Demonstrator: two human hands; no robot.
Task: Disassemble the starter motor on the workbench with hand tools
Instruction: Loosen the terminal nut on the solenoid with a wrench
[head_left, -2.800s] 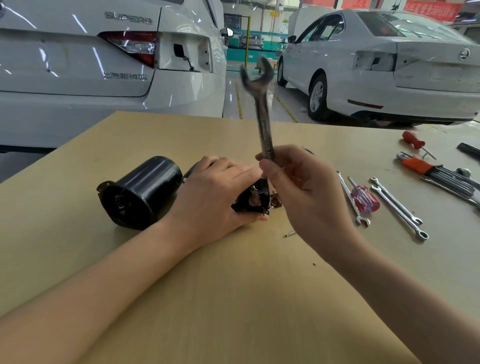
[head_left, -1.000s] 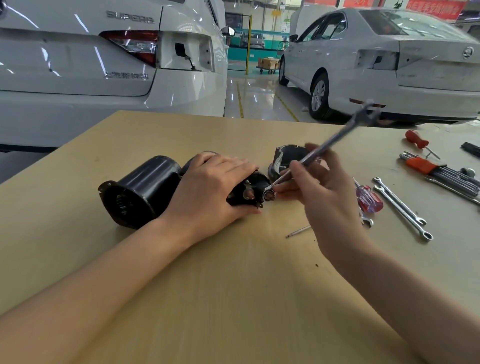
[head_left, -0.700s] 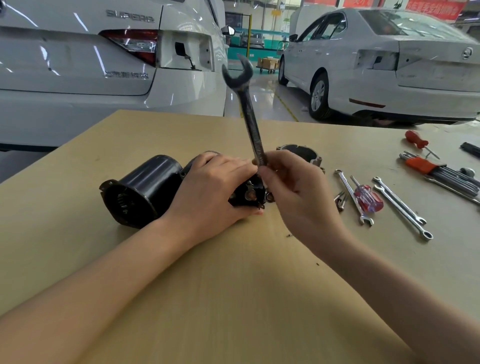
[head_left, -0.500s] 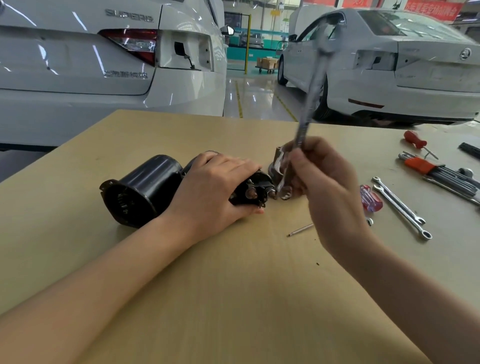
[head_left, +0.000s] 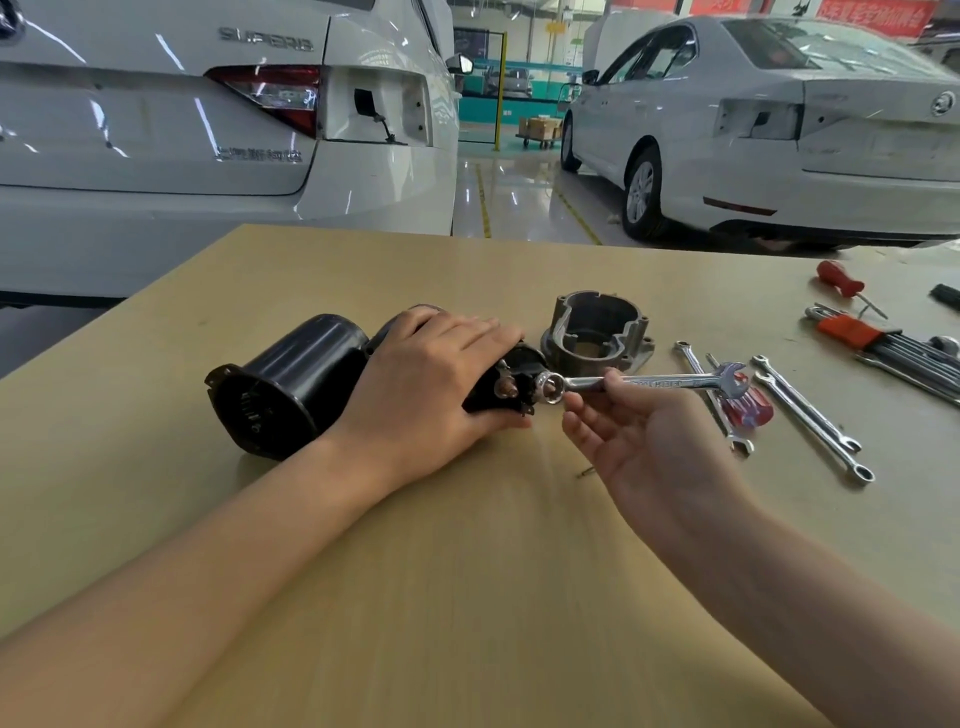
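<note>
The black starter motor (head_left: 291, 379) lies on its side on the workbench (head_left: 467, 571), open end toward me. My left hand (head_left: 431, 384) grips the solenoid beside it, hiding most of that part; its copper terminal end (head_left: 506, 387) pokes out on the right. My right hand (head_left: 639, 431) holds a chrome combination wrench (head_left: 654, 383) by the shank. The wrench lies level, with its ring end (head_left: 550, 387) right next to the terminal and its open jaw pointing right.
A grey cast housing (head_left: 597, 332) stands just behind the wrench. To the right lie loose wrenches (head_left: 810, 415), a red-handled screwdriver (head_left: 748, 408), an orange hex key set (head_left: 883, 343) and another red screwdriver (head_left: 841, 280). A small screw (head_left: 587, 472) lies near my right wrist. White cars stand beyond the bench.
The wrench has swung back and forth about the terminal, from upright half a second ago down to level, pointing right. My left hand and the motor stayed put.
</note>
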